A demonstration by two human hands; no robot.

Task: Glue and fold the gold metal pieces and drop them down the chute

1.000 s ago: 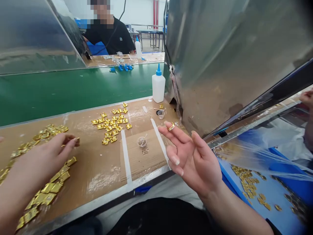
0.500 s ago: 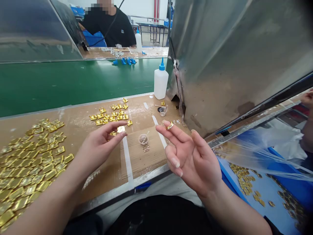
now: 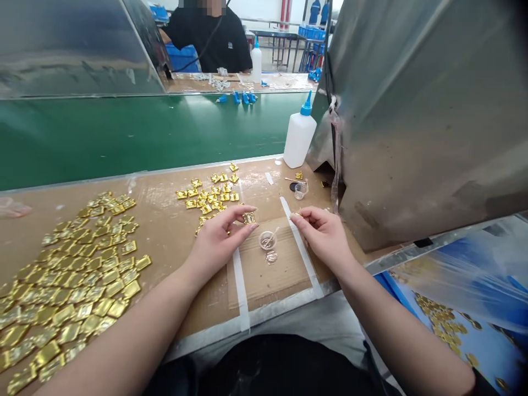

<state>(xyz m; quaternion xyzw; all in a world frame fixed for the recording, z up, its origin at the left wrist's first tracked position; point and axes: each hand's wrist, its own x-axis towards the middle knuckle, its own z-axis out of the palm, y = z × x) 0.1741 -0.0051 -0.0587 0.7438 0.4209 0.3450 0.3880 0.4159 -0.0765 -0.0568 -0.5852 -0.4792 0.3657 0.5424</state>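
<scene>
Pinched between left hand (image 3: pixel 216 240) thumb and forefinger: small gold plate (image 3: pixel 249 218), over the taped cardboard square near the bench's (image 3: pixel 173 231) front edge | right hand (image 3: pixel 324 234) fingertips pressed on something tiny, hard to make out | clear cup (image 3: pixel 267 240) sits between both hands

The left hand (image 3: pixel 218 242) is brought from the gold pile (image 3: pixel 70 280) to the taped cardboard (image 3: pixel 268 269), a gold piece (image 3: pixel 249 218) pinched in its fingertips; the right hand (image 3: pixel 324 234), earlier raised palm-up, is lowered beside the small cup (image 3: pixel 267 240)
</scene>
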